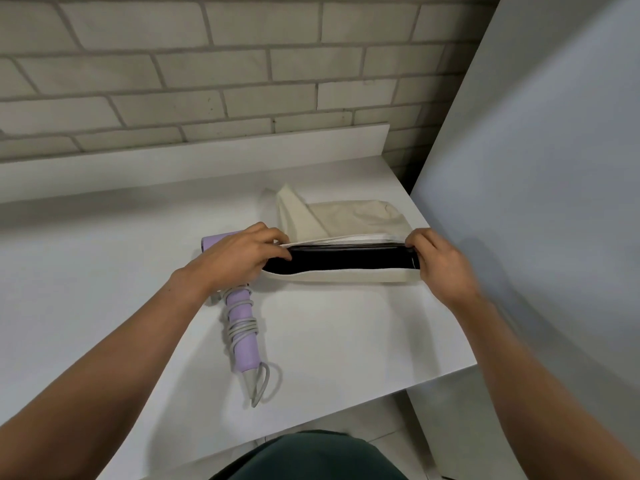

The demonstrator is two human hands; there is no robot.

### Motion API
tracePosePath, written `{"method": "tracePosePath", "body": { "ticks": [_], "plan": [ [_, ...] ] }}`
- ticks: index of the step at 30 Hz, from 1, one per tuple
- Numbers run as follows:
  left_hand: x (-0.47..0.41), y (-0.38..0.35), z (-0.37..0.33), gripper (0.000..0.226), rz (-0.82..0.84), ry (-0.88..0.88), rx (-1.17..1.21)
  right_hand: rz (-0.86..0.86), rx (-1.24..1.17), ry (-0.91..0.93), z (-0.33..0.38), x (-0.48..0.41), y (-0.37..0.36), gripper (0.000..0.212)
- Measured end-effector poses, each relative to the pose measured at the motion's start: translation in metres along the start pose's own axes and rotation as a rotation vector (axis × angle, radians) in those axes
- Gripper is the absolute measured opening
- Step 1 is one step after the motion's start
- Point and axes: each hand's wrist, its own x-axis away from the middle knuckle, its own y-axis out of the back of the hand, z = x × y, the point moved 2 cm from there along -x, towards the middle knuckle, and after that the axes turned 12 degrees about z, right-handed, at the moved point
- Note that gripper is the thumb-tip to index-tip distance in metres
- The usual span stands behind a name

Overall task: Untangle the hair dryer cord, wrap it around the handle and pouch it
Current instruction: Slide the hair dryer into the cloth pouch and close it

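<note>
Now, pouch mouth: the left hand (239,258) pinches the left end of the cream pouch (346,216) and the right hand (440,261) pinches the right end. Both sets of fingers (415,237) grasp the rim, with black lining showing between.
Hair dryer (242,341): lilac, on the counter (104,254) at centre-left of the frame, just beside the pouch's left end, its head partly hidden by the left hand.
Cord (242,327): coiled round the handle, with a loose loop at its end.
Doing it well: lift the rim apart, not only lengthwise; one hand should keep it open while the dryer goes in head first, so the loop does not snag.
</note>
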Motion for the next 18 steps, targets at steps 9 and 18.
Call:
{"method": "tracePosePath", "body": {
  "ticks": [9, 18],
  "plan": [
    [0.003, -0.001, 0.013, 0.052, 0.046, 0.187, 0.223, -0.022, 0.131, 0.124, 0.0, 0.004, -0.011, 0.054],
    [-0.011, 0.007, 0.017, 0.05, 0.142, 0.226, 0.298, 0.161, 0.168, -0.044, 0.024, 0.001, -0.016, 0.028]
  ]
}}
